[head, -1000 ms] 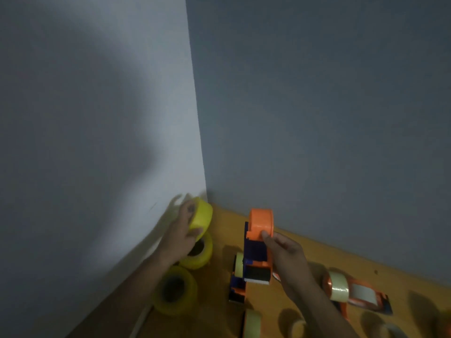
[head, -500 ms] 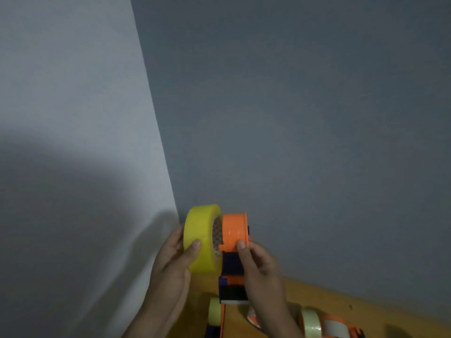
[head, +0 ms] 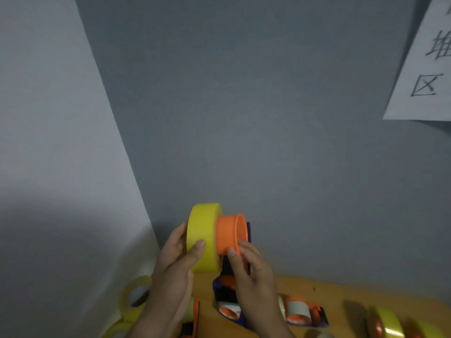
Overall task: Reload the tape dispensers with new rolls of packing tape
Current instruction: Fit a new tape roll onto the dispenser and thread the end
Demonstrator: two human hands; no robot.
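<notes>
My left hand (head: 174,267) grips a yellow roll of packing tape (head: 203,236) held up in front of the wall, thumb across its outer face. My right hand (head: 249,269) holds a blue and orange tape dispenser (head: 230,234) upright by its body, thumb on the orange spool. The roll's core sits against the left end of the orange spool. The dispenser's blue handle and cutter hang below, partly hidden by my right hand.
On the wooden table (head: 336,292) below lie more dispensers, one loaded (head: 301,311), and yellow rolls at the right (head: 388,323). Spare yellow rolls (head: 135,297) are stacked in the left corner by the white wall. A paper sign (head: 424,69) hangs on the grey wall.
My left hand lifted the yellow roll from the corner stack and brought it against the orange spool. My right hand raised the dispenser off the table.
</notes>
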